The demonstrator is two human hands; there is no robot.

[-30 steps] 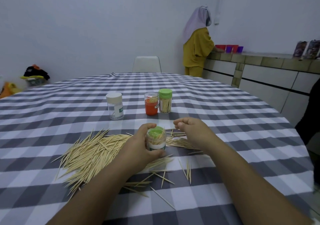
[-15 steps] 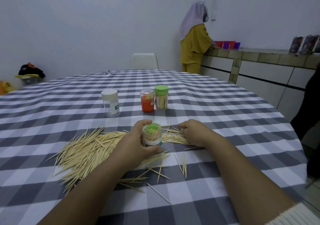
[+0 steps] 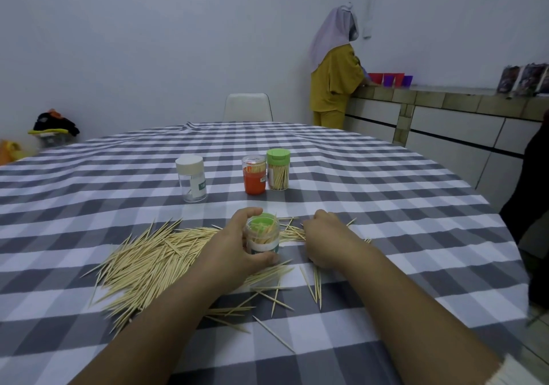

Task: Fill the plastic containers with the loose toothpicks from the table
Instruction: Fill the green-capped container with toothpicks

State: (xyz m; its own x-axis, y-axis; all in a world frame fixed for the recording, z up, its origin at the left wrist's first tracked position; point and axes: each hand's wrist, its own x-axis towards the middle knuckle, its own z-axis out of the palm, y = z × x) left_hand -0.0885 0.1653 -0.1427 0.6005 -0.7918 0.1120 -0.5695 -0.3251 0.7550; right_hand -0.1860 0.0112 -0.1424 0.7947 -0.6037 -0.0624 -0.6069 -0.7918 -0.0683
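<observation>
1. The room is lit dimly and evenly, with a cool bluish cast over the wall (image 3: 133, 43).
2. No light source is shown, and no glare is seen on the checked cloth of the bench (image 3: 386, 206).
3. Only soft, faint shadows are cast beneath the forearms and around the loose toothpicks (image 3: 154, 263).
4. Strong wide-angle distortion is seen: the far edge of the bench is bowed and the counter (image 3: 445, 99) slants.
5. The lower corners are slightly smeared, and fine detail is softened throughout.
</observation>
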